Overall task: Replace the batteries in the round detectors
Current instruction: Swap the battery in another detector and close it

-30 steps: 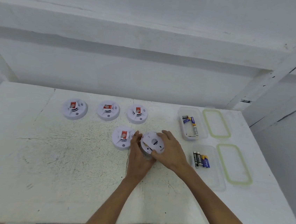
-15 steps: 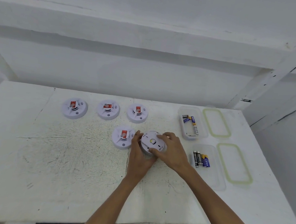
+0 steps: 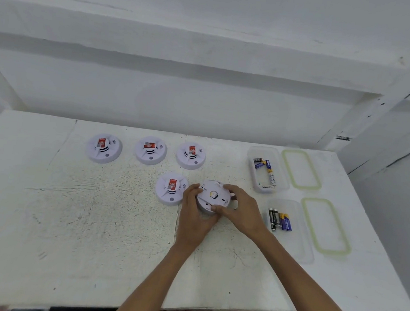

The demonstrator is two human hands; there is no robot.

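A white round detector (image 3: 212, 196) lies back side up near the middle of the white table (image 3: 71, 217), its back plate showing a yellowish spot. My left hand (image 3: 194, 213) grips its left and near rim. My right hand (image 3: 242, 211) grips its right rim, thumb on the near edge, fingers over the far edge. A second detector (image 3: 170, 188) with a red label sits face up just left of it. Three more labelled detectors (image 3: 104, 147) (image 3: 151, 150) (image 3: 190, 156) stand in a row behind.
Right of my hands are two clear tubs: the far tub (image 3: 268, 171) and the near tub (image 3: 290, 225), each holding several batteries. Their green-rimmed lids (image 3: 301, 169) (image 3: 325, 227) lie beside them. A white wall rises behind the table.
The detector's back has turned in my hands, bringing the yellowish spot into sight. My right hand's fingers have shifted round the rim. The other detectors have not moved.
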